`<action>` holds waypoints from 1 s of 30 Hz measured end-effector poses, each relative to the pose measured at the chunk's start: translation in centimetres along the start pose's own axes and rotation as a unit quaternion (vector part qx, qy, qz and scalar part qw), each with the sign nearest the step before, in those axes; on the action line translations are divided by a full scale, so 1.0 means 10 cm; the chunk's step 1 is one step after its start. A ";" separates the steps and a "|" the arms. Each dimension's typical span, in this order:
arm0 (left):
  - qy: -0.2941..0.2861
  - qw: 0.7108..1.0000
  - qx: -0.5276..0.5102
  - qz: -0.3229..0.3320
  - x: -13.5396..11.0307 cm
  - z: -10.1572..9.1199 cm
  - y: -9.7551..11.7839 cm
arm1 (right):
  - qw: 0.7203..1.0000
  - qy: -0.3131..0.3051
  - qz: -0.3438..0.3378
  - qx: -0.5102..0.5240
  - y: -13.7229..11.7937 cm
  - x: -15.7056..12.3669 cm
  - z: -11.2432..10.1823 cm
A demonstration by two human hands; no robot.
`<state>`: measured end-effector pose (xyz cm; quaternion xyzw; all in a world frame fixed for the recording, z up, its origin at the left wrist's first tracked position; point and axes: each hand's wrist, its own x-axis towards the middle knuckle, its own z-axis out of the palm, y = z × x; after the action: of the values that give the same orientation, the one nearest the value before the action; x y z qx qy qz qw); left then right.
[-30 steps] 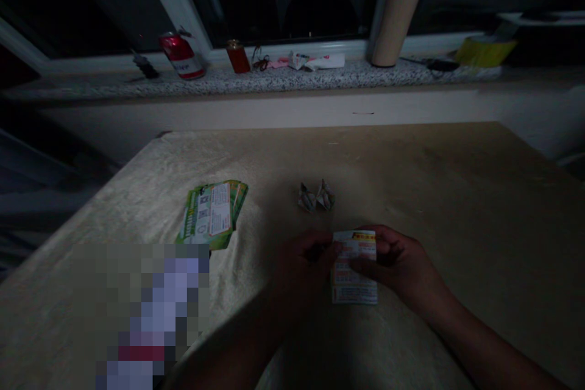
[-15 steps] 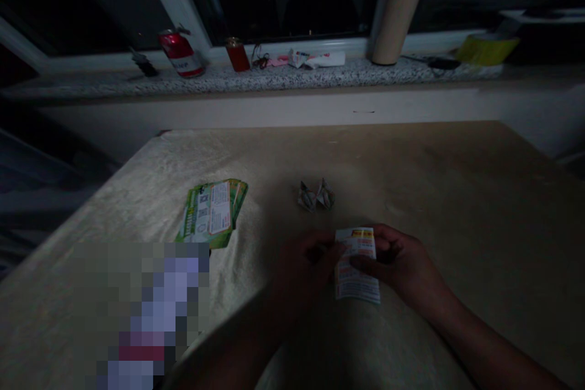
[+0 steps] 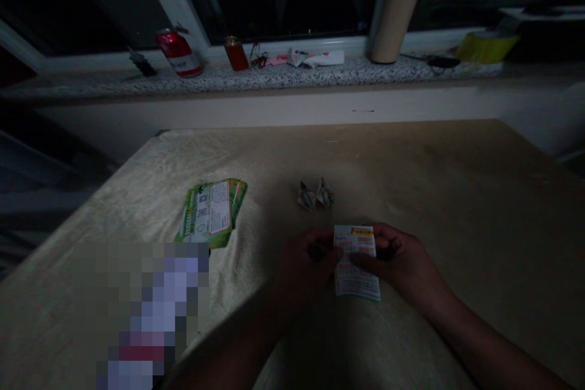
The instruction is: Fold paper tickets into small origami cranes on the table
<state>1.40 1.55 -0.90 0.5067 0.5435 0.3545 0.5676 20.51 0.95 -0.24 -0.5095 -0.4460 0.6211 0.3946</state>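
Both my hands grip one small printed paper slip, white with orange and red print, just above the tan table. My left hand pinches its left edge. My right hand has its thumb across the slip's front and its fingers curled behind the right edge. Just beyond the slip lie two small folded paper shapes side by side on the table. The scene is dim, so fine detail of the fingers is hard to see.
A fanned stack of green printed leaflets lies left of my hands. On the stone window sill behind the table stand a red can, a small red container, scraps of paper, a cardboard tube and a yellow object.
The slip has tilted slightly between my fingers and sits a little higher; both hands stay in the same spot.
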 end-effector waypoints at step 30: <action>-0.004 0.924 0.367 0.106 -0.01 -0.10 0.03 | 0.903 0.068 -0.085 -0.415 0.07 -0.03 0.06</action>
<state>0.50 1.69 -0.43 0.7356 0.5764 0.1863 0.3031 19.93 0.37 -0.74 -0.6284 -0.6770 0.3077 0.2286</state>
